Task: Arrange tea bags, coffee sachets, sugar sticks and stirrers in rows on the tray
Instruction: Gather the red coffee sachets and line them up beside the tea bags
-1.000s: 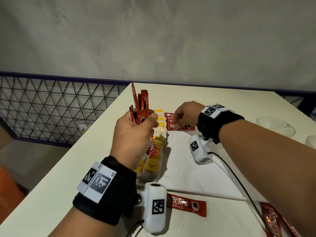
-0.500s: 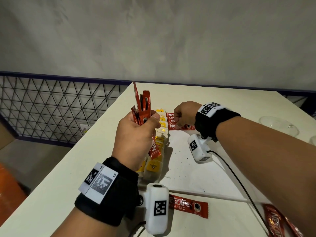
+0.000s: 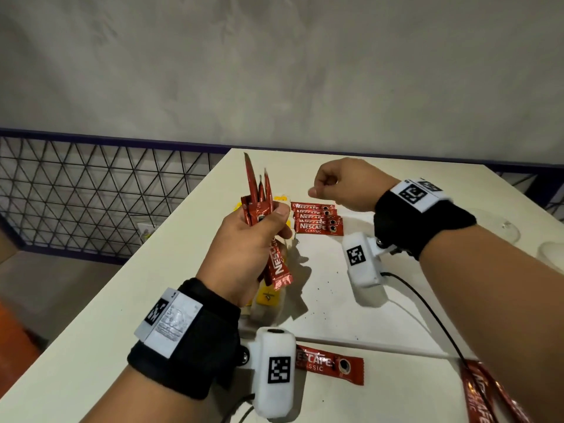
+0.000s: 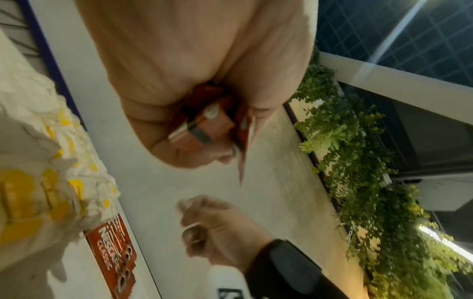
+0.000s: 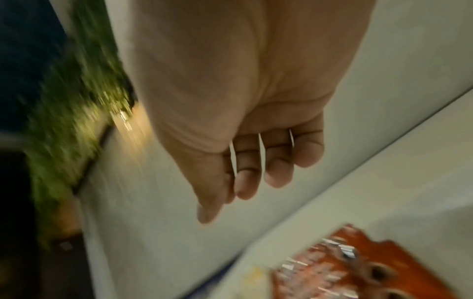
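My left hand grips a bunch of red coffee sachets upright above the tray's left side; their ends show between its fingers. Under it a row of white tea bags with yellow tags runs along the white tray. Right of them, several coffee sachets lie overlapped in a row at the tray's far end. My right hand hovers just above and behind that row, fingers loosely bent and holding nothing.
One loose coffee sachet lies on the table in front of the tray, and more sachets lie at the bottom right. Clear glass bowls stand at the right. The table's left edge drops off beside a wire fence.
My right hand has let go of the sachet it was laying on the row and has lifted up and away. The left hand still holds its bunch, tilted slightly.
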Demonstrator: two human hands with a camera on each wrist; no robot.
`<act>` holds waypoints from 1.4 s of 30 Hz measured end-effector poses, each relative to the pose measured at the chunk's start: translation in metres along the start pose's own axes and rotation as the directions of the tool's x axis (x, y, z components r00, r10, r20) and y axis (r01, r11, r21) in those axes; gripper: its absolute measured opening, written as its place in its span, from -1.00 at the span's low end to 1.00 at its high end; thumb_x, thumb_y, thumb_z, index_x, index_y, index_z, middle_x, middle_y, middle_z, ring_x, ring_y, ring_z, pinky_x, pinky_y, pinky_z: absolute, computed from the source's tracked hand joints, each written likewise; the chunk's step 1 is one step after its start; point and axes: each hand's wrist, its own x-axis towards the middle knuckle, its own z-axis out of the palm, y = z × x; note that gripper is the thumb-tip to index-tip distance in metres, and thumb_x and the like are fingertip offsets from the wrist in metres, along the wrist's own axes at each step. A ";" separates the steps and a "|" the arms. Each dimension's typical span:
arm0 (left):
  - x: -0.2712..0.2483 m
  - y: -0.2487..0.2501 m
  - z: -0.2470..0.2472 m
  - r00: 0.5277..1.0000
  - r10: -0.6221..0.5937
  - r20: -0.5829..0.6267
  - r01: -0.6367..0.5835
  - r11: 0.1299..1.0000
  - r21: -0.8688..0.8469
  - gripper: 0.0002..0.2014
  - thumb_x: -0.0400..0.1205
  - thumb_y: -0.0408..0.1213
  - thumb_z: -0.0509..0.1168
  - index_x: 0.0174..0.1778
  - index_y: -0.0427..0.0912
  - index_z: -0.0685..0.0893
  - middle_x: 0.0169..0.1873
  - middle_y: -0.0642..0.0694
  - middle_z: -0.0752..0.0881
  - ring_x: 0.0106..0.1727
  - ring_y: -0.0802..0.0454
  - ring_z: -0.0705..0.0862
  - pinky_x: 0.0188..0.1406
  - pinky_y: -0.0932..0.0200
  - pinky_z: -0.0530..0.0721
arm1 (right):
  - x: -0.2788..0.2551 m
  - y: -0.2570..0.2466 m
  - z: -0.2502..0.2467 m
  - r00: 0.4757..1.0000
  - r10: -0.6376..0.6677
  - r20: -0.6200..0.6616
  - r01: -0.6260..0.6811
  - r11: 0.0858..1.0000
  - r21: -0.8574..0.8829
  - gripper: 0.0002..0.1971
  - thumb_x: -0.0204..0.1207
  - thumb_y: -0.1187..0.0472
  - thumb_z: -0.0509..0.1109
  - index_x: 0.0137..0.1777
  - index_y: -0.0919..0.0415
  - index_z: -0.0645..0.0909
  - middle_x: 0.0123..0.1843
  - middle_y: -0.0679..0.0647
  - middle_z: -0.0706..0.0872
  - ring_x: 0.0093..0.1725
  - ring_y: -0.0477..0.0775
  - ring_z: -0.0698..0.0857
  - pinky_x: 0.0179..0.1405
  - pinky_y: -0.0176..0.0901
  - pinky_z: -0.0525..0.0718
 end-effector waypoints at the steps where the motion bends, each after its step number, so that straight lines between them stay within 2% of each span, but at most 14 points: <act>1: -0.002 0.001 0.001 0.999 -0.030 0.043 0.031 0.999 -0.020 -0.72 0.65 -0.24 0.33 0.13 -0.39 0.66 -0.42 -0.08 0.62 -0.52 0.03 0.50 -0.53 0.22 0.50 | -0.009 -0.006 -0.004 1.000 -0.027 -0.015 0.028 0.996 0.080 -0.85 0.55 -0.02 0.42 -0.09 0.03 0.67 -0.18 -0.14 0.68 -0.28 -0.21 0.59 -0.30 -0.28 0.48; 3: -0.006 0.003 0.002 0.982 -0.103 0.158 0.117 0.989 -0.085 -0.64 0.60 -0.22 0.34 0.21 -0.40 0.62 -0.44 -0.09 0.56 -0.57 0.07 0.46 -0.59 0.25 0.47 | -0.030 -0.019 -0.010 0.995 -0.095 0.004 0.089 0.947 0.308 -0.90 0.59 0.04 0.39 -0.01 0.01 0.69 -0.15 -0.12 0.74 -0.32 -0.27 0.63 -0.25 -0.31 0.55; 5: -0.009 0.006 0.000 0.943 -0.156 0.293 0.201 0.971 -0.131 -0.63 0.53 -0.20 0.39 0.20 -0.30 0.61 -0.44 -0.10 0.54 -0.60 0.09 0.41 -0.60 0.30 0.42 | -0.048 -0.030 -0.012 0.983 -0.179 0.039 0.129 0.825 0.551 -0.87 0.56 0.12 0.43 0.06 0.08 0.71 -0.12 -0.04 0.77 -0.28 -0.25 0.66 -0.25 -0.33 0.58; 9: -0.013 0.008 -0.004 0.864 -0.171 0.474 0.276 0.948 -0.161 -0.76 0.49 -0.19 0.47 0.00 -0.17 0.63 -0.44 -0.11 0.57 -0.62 0.12 0.43 -0.63 0.32 0.44 | -0.067 -0.039 -0.005 0.969 -0.247 0.003 0.168 0.670 0.723 -0.80 0.43 0.13 0.50 -0.04 0.21 0.65 -0.21 0.10 0.72 -0.31 -0.10 0.64 -0.28 -0.22 0.56; 11: -0.015 0.008 -0.004 0.847 -0.145 0.511 0.266 0.949 -0.171 -0.68 0.42 -0.16 0.56 0.00 -0.17 0.68 -0.37 -0.17 0.65 -0.59 0.08 0.50 -0.64 0.30 0.48 | -0.070 -0.041 -0.003 0.974 -0.228 -0.012 0.149 0.597 0.788 -0.81 0.41 0.15 0.51 -0.11 0.22 0.60 -0.26 0.09 0.69 -0.33 -0.02 0.62 -0.27 -0.12 0.53; 14: -0.015 0.009 -0.001 0.888 -0.095 0.450 0.179 0.973 -0.148 -0.75 0.51 -0.17 0.41 0.05 -0.20 0.71 -0.21 -0.23 0.74 -0.50 -0.01 0.63 -0.59 0.28 0.48 | -0.073 -0.041 -0.008 0.984 -0.174 -0.030 0.120 0.536 0.835 -0.83 0.41 0.16 0.46 -0.15 0.22 0.55 -0.31 0.07 0.71 -0.35 0.02 0.65 -0.31 -0.18 0.58; 18: -0.012 0.007 0.000 0.941 -0.040 0.337 0.085 0.989 -0.121 -0.64 0.50 -0.18 0.39 0.17 -0.26 0.68 -0.12 -0.22 0.77 -0.43 -0.02 0.67 -0.44 0.22 0.47 | -0.074 -0.037 -0.014 0.994 -0.107 -0.028 0.083 0.553 0.829 -0.88 0.52 0.29 0.42 -0.08 0.23 0.51 -0.33 0.06 0.77 -0.42 -0.06 0.69 -0.40 -0.30 0.61; 23: -0.010 0.007 0.003 0.977 0.018 0.213 0.023 0.982 -0.185 -0.67 0.53 -0.23 0.39 0.18 -0.30 0.66 -0.10 -0.24 0.78 -0.44 -0.02 0.67 -0.40 0.19 0.56 | -0.069 -0.032 -0.013 0.996 -0.066 -0.053 0.082 0.600 0.796 -0.87 0.54 0.38 0.42 -0.06 0.16 0.55 -0.20 0.18 0.78 -0.16 0.23 0.75 -0.17 -0.04 0.70; 27: -0.008 0.008 0.003 0.993 0.059 0.099 -0.035 0.972 -0.233 -0.80 0.53 -0.38 0.39 0.06 -0.31 0.65 -0.19 -0.28 0.72 -0.43 -0.02 0.69 -0.54 0.24 0.63 | -0.068 -0.030 -0.013 0.996 -0.062 -0.059 0.085 0.647 0.758 -0.83 0.50 0.43 0.44 -0.08 0.16 0.58 -0.34 0.06 0.74 -0.30 0.06 0.73 -0.31 -0.16 0.64; 30: -0.006 0.007 0.002 0.994 0.103 0.046 -0.092 0.976 -0.197 -0.91 0.55 -0.44 0.39 -0.07 -0.24 0.65 -0.27 -0.22 0.72 -0.43 -0.02 0.71 -0.52 0.28 0.62 | -0.071 -0.033 -0.017 0.992 -0.111 0.051 0.060 0.806 0.588 -0.83 0.40 0.38 0.48 -0.15 0.08 0.68 -0.37 0.01 0.73 -0.35 -0.05 0.65 -0.33 -0.19 0.56; 32: -0.005 0.004 0.002 0.992 0.127 0.024 -0.122 0.981 -0.154 -0.90 0.54 -0.38 0.42 -0.06 -0.23 0.66 -0.28 -0.18 0.74 -0.40 -0.05 0.71 -0.37 0.15 0.69 | -0.073 -0.037 -0.019 0.986 -0.131 0.105 0.073 0.899 0.432 -0.89 0.44 0.28 0.51 -0.13 0.03 0.73 -0.31 -0.04 0.76 -0.33 -0.15 0.64 -0.29 -0.23 0.56; 34: -0.004 0.003 0.003 0.992 0.127 -0.025 -0.129 0.975 -0.179 -0.87 0.56 -0.30 0.41 -0.04 -0.23 0.64 -0.27 -0.20 0.74 -0.41 -0.05 0.69 -0.27 0.04 0.70 | -0.072 -0.037 -0.020 0.990 -0.126 0.057 0.099 0.931 0.351 -0.96 0.48 0.18 0.51 -0.11 0.02 0.76 -0.26 -0.02 0.78 -0.33 -0.16 0.63 -0.25 -0.15 0.58; 38: 0.000 0.004 0.000 0.975 0.113 -0.194 -0.161 0.953 -0.257 -0.91 0.62 -0.29 0.39 -0.08 -0.18 0.59 -0.35 -0.14 0.71 -0.51 0.04 0.59 -0.44 0.14 0.64 | -0.071 -0.033 -0.017 0.993 -0.077 -0.090 0.105 0.925 0.366 -0.91 0.47 0.20 0.51 -0.18 -0.04 0.76 -0.25 -0.04 0.80 -0.26 -0.03 0.72 -0.13 0.07 0.71; 42: 0.000 0.005 0.002 0.980 0.085 -0.179 -0.132 0.953 -0.272 -0.70 0.52 -0.23 0.47 0.05 -0.34 0.65 -0.31 -0.18 0.76 -0.52 0.07 0.62 -0.44 0.16 0.63 | -0.068 -0.038 -0.004 0.936 -0.199 -0.292 0.259 0.948 0.184 -0.85 0.41 0.24 0.54 -0.09 -0.02 0.83 -0.13 -0.10 0.80 -0.10 -0.07 0.72 0.00 -0.04 0.67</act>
